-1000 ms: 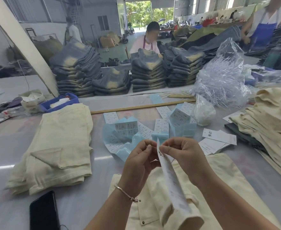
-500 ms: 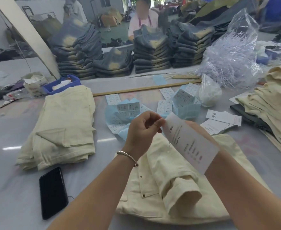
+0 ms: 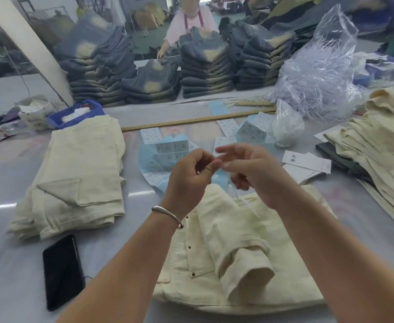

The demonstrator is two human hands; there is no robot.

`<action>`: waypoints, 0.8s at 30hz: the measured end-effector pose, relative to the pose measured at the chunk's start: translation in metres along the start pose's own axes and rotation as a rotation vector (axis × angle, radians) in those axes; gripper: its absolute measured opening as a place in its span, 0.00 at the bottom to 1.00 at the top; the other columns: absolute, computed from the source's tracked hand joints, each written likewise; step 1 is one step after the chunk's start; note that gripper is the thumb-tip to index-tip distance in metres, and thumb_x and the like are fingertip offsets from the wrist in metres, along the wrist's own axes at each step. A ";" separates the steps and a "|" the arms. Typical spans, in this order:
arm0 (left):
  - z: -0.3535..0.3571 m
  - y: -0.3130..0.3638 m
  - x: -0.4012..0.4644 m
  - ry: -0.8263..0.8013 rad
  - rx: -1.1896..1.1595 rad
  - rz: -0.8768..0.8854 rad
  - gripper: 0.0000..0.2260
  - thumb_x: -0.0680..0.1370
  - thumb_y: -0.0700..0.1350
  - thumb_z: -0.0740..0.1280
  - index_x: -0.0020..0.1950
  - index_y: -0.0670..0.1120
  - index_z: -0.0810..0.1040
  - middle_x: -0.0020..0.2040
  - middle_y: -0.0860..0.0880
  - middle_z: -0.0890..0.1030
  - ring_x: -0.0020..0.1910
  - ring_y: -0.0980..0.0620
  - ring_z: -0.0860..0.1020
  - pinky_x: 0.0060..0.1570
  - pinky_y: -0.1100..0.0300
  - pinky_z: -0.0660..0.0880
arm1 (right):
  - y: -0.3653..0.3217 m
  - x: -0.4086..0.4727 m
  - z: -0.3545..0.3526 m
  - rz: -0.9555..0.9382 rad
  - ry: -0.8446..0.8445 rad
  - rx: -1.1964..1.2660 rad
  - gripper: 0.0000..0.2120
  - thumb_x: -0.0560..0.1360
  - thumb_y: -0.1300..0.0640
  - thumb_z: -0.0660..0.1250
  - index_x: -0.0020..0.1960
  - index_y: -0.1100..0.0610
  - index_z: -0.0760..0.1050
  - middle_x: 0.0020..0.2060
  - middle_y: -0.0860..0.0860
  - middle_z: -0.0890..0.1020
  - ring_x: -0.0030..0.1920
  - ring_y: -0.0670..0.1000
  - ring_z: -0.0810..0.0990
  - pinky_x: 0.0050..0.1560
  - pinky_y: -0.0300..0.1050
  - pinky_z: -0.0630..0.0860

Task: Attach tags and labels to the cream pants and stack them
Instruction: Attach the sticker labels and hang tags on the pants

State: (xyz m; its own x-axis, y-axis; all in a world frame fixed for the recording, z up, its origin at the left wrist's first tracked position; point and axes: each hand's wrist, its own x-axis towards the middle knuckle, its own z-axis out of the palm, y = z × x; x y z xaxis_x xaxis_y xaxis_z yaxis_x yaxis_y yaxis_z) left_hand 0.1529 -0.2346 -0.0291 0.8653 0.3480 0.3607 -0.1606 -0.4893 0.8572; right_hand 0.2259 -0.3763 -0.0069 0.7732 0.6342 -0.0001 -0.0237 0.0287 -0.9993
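A folded pair of cream pants (image 3: 238,252) lies on the grey table right in front of me, one hem rolled toward me. Both my hands hover just above its waistband, fingertips meeting. My left hand (image 3: 191,176), with a bracelet on the wrist, has curled fingers and pinches a thin fastener between thumb and forefinger. My right hand (image 3: 249,173) is blurred; a white hang tag (image 3: 247,206) hangs edge-on beneath its curled fingers. A stack of folded cream pants (image 3: 79,173) sits to the left. An unfolded cream pile (image 3: 377,148) sits to the right.
Blue sticker-label sheets (image 3: 168,150) and white hang tags (image 3: 307,162) lie beyond my hands. A black phone (image 3: 62,271) lies at the near left. A clear bag of plastic fasteners (image 3: 319,73), a blue tray (image 3: 77,113), a wooden stick (image 3: 191,120) and stacked jeans (image 3: 205,66) stand behind.
The hang tag has swung from facing me to hanging edge-on under my right hand. Both hands dropped closer to the waistband, and my view has tilted down.
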 end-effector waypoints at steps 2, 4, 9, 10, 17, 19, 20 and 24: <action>-0.010 -0.005 -0.001 0.047 0.008 0.013 0.06 0.77 0.43 0.69 0.42 0.43 0.78 0.32 0.50 0.79 0.30 0.58 0.74 0.34 0.62 0.73 | 0.005 0.005 0.015 0.005 -0.057 -0.115 0.04 0.75 0.67 0.68 0.49 0.65 0.78 0.34 0.55 0.82 0.24 0.48 0.73 0.24 0.37 0.68; -0.024 -0.018 -0.006 0.084 0.041 -0.033 0.06 0.77 0.43 0.70 0.41 0.43 0.78 0.31 0.53 0.77 0.30 0.58 0.73 0.34 0.62 0.72 | 0.016 0.012 0.028 -0.006 -0.041 -0.192 0.05 0.74 0.63 0.70 0.43 0.67 0.79 0.28 0.55 0.79 0.24 0.48 0.73 0.24 0.37 0.68; -0.048 -0.072 -0.041 0.109 -0.018 -0.278 0.06 0.77 0.41 0.70 0.41 0.42 0.78 0.28 0.56 0.74 0.28 0.58 0.71 0.32 0.67 0.70 | 0.066 0.024 0.069 -0.046 -0.034 -0.434 0.07 0.73 0.58 0.72 0.39 0.61 0.82 0.26 0.50 0.77 0.27 0.45 0.70 0.33 0.42 0.67; -0.053 -0.084 -0.049 0.107 0.001 -0.324 0.06 0.77 0.41 0.70 0.40 0.43 0.78 0.28 0.56 0.75 0.28 0.58 0.72 0.33 0.66 0.71 | 0.079 0.025 0.078 -0.049 -0.045 -0.488 0.07 0.73 0.56 0.72 0.40 0.60 0.82 0.27 0.50 0.76 0.28 0.46 0.69 0.35 0.45 0.67; -0.083 -0.147 -0.121 0.066 0.167 -0.633 0.08 0.74 0.39 0.72 0.38 0.50 0.79 0.37 0.51 0.82 0.35 0.56 0.78 0.42 0.60 0.76 | 0.142 0.020 0.115 0.039 -0.150 -0.773 0.06 0.73 0.49 0.71 0.44 0.50 0.84 0.23 0.44 0.70 0.26 0.46 0.70 0.34 0.41 0.69; -0.084 -0.154 -0.136 0.085 0.193 -0.674 0.07 0.72 0.40 0.73 0.39 0.51 0.79 0.39 0.53 0.82 0.37 0.55 0.78 0.42 0.63 0.74 | 0.151 0.017 0.116 0.072 -0.184 -0.782 0.06 0.73 0.50 0.71 0.45 0.50 0.85 0.20 0.41 0.72 0.24 0.42 0.71 0.35 0.40 0.69; -0.084 -0.155 -0.142 0.098 0.187 -0.694 0.06 0.72 0.41 0.74 0.41 0.50 0.79 0.39 0.53 0.81 0.37 0.56 0.78 0.41 0.66 0.74 | 0.154 0.015 0.115 0.084 -0.201 -0.764 0.05 0.73 0.51 0.72 0.46 0.51 0.85 0.19 0.39 0.72 0.24 0.41 0.72 0.35 0.38 0.68; -0.078 -0.148 -0.153 0.116 0.135 -0.727 0.10 0.71 0.43 0.75 0.44 0.50 0.76 0.41 0.53 0.79 0.38 0.55 0.77 0.41 0.67 0.75 | 0.162 0.007 0.116 0.092 -0.342 -0.680 0.04 0.70 0.55 0.76 0.44 0.52 0.86 0.18 0.37 0.72 0.24 0.39 0.70 0.30 0.32 0.62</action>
State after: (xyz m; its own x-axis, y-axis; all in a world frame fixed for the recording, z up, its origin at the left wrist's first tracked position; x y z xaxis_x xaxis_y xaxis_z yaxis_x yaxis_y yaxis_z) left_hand 0.0071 -0.1531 -0.1827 0.6739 0.6997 -0.2370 0.4989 -0.1944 0.8446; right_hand 0.1535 -0.2776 -0.1645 0.5453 0.8179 -0.1834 0.4026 -0.4475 -0.7986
